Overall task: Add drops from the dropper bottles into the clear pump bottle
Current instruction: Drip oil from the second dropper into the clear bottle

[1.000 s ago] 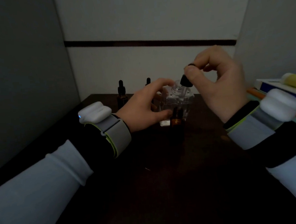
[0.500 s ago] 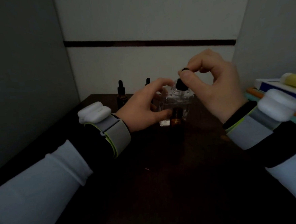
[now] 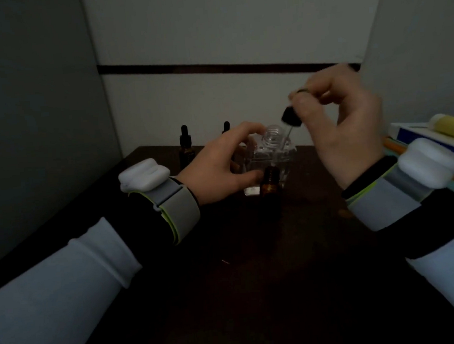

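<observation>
Head view: mid-frame, left hand (image 3: 220, 169) grips the bottle (image 3: 273, 153); right hand (image 3: 347, 136) pinches a dropper (image 3: 291, 119) tilted beside its open neck. Centre the tip before squeezing.

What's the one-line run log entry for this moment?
left hand: holds clear pump bottle | right hand: pinches dropper, tilted near its neck | amber bottle: open, standing in front

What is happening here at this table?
A person works with dropper bottles. The left hand holds the clear pump bottle, which stands open on the dark table. The right hand pinches a dropper, its glass tube tilted beside the bottle's neck. An uncapped amber bottle stands in front of it; a capped dropper bottle stands behind.
</observation>
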The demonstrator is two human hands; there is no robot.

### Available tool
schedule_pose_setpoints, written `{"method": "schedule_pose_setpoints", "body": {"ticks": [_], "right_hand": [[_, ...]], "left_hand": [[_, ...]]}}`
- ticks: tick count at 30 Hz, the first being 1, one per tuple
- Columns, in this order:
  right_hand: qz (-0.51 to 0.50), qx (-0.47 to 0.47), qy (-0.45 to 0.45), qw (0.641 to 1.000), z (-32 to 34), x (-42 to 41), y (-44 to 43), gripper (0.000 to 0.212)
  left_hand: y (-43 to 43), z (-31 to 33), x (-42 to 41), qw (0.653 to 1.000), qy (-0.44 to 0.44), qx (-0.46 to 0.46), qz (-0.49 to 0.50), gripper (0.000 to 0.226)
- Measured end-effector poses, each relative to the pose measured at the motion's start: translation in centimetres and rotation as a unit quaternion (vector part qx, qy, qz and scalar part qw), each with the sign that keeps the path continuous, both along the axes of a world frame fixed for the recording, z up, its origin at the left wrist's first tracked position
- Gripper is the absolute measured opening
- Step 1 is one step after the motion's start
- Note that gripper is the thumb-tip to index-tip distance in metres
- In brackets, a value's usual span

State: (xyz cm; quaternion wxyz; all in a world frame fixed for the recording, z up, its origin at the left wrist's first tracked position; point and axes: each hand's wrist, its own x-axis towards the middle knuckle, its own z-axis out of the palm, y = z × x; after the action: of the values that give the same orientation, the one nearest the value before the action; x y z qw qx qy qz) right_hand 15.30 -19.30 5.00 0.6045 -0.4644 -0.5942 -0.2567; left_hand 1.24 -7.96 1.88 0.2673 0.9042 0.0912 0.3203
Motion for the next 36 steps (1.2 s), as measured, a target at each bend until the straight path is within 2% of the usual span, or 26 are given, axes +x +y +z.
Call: {"method": "schedule_pose_setpoints", "body": {"ticks": [4,7,12,26,36], "right_hand": [[0.003,0.052,0.045,0.998,0.6,0.1,-0.3,0.012],[-0.011,0.002,0.034,0.999,0.1,0.2,0.2,0.003],[-0.037,-0.111,-0.035,0.993,-0.9,0.1,0.9,0.009],[-0.033,-0.109,0.004,0.993,-1.0,0.3,0.8,0.014],[-0.020,-0.114,-0.005,0.993,-0.8,0.2,0.8,0.008]], "left_hand": [[0.0,-0.1,0.0,1.000,0.000,0.000,0.000,0.058],[0.1,-0.1,0.0,1.000,0.004,0.003,0.000,0.058],[0.0,0.0,0.1,1.000,0.003,0.008,0.004,0.060],[0.1,-0.1,0.1,1.000,0.009,0.006,0.003,0.059],[0.1,-0.1,0.1,1.000,0.009,0.008,0.006,0.060]]}}
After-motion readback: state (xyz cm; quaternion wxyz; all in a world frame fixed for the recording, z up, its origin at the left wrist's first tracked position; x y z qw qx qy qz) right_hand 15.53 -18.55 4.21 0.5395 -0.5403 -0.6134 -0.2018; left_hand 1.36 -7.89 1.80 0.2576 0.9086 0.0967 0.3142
